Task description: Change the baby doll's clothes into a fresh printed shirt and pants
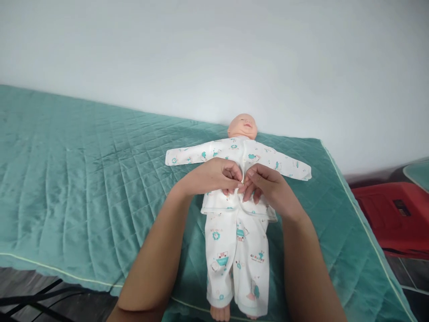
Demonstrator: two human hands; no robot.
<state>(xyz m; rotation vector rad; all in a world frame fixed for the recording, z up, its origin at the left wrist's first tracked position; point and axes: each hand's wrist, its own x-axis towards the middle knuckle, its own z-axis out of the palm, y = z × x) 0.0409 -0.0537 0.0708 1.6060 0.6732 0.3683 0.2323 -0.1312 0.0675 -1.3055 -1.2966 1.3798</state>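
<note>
A baby doll lies on its back, dressed in a white printed shirt and matching trousers. Both sleeves stretch out to the sides. Over the middle of the shirt, my left hand pinches the front edge between thumb and fingers. Close against it, my right hand pinches the other side of the same front opening. The fingertips of both hands nearly meet at the centre line, and they hide whatever fastener may be there. One bare foot of the doll shows below a trouser leg.
A green quilted cover spreads under the doll, with a pale piped edge. Behind it stands a white wall. To the right, beyond the edge, is a red plastic object. Black bars show at the lower left.
</note>
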